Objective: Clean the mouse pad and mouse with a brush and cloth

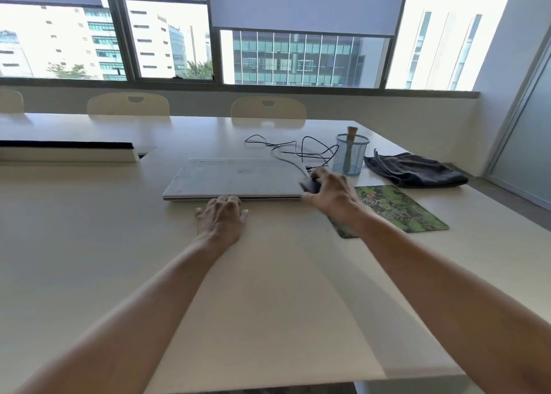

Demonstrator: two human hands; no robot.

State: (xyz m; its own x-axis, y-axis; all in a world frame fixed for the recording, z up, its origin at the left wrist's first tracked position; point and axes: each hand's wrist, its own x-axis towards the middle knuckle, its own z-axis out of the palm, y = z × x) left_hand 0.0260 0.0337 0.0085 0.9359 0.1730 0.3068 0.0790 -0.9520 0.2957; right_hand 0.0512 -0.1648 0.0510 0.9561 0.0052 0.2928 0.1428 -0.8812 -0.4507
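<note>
Head view: mouse pad (411, 211) on table (89, 229), windows (304, 59) beyond.

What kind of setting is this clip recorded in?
Most likely an office meeting room: a long pale table with a row of matching chairs along its far side, a closed laptop on it, and wide windows with roller blinds.

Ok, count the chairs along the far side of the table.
3. The left chair is cut off by the frame edge, the middle chair stands left of centre, the right chair beyond the laptop. Only backrests show; others may sit out of frame.
</note>
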